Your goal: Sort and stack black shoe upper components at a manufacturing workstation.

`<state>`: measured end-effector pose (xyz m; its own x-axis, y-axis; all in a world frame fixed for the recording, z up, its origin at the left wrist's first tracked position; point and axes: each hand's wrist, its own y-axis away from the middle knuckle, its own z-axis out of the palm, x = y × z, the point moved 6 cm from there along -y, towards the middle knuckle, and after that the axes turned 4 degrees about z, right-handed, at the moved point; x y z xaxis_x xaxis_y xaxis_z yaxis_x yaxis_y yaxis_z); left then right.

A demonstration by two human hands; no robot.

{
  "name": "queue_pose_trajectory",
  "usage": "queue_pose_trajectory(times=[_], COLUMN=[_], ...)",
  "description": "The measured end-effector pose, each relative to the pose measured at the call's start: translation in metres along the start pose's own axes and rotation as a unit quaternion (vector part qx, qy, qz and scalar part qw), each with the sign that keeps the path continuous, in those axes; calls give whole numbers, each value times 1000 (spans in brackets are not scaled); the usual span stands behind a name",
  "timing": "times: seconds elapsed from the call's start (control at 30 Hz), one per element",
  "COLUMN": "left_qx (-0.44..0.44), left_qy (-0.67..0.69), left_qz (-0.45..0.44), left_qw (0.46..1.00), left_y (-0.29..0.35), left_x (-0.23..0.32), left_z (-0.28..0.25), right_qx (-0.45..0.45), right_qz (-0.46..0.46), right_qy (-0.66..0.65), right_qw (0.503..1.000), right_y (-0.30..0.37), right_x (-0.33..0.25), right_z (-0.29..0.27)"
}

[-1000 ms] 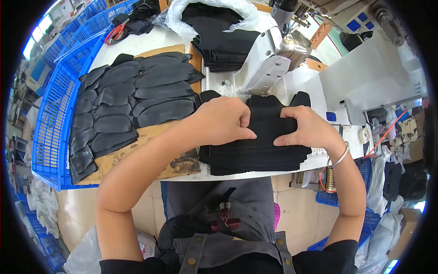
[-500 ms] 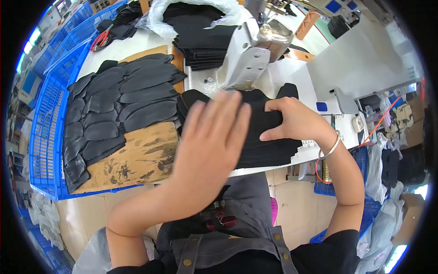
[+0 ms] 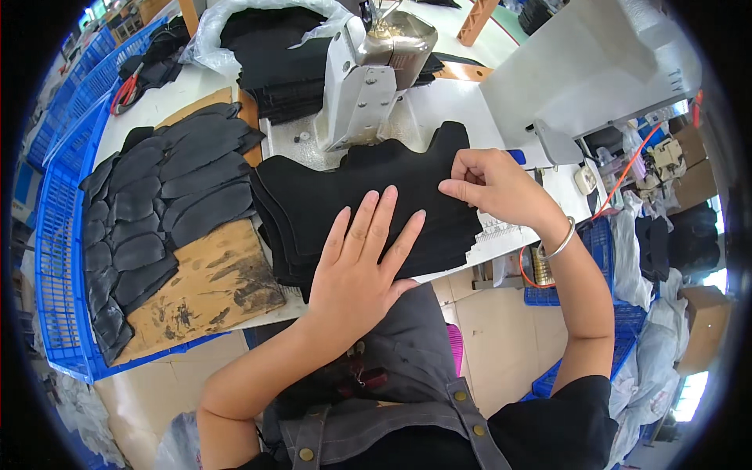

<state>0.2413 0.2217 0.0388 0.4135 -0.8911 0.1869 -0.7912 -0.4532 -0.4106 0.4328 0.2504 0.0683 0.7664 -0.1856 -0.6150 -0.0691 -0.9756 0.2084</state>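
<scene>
A stack of black cut fabric pieces [image 3: 301,184] with wavy edges lies at the front of the white worktable, just before the sewing machine [image 3: 364,98]. Flat on its near part rests my left hand [image 3: 352,274], fingers spread. At the stack's right edge, my right hand [image 3: 501,188] pinches the upper piece between thumb and bent fingers; how many layers are in the pinch is hidden. To the left, overlapping black padded pieces [image 3: 204,176] cover much of a brown board [image 3: 207,294].
A blue basket [image 3: 63,274] stands along the left side. Behind, more black pieces [image 3: 266,39] sit in a clear plastic bag [image 3: 207,43]. Red-handled scissors [image 3: 125,92] lie at the far left. A large pale machine panel [image 3: 564,78] rises at the right.
My left hand, blurred over the stack before, now lies flat on it, nearer me. The right thumb and fingers have drawn together at the fabric's edge. The whole view has shifted.
</scene>
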Motion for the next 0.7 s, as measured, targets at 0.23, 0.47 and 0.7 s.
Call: queue_pose_trajectory(times=[0.23,0.47,0.7], left_qx=[-19,-22,-22], left_qy=[-16,-19,-20], left_qz=[4,3,-5], left_qw=[1000,1000,1000], left_y=[0,-1,-1], left_x=[0,2,2], left_z=[1,1,-1], right_qx=[31,45,214], right_qz=[-55,-75,-228], right_qy=[23,7,254], right_qw=[998,996,915], right_y=[8,12,32], right_x=[-5,-4,-46], right_z=[2,3,2])
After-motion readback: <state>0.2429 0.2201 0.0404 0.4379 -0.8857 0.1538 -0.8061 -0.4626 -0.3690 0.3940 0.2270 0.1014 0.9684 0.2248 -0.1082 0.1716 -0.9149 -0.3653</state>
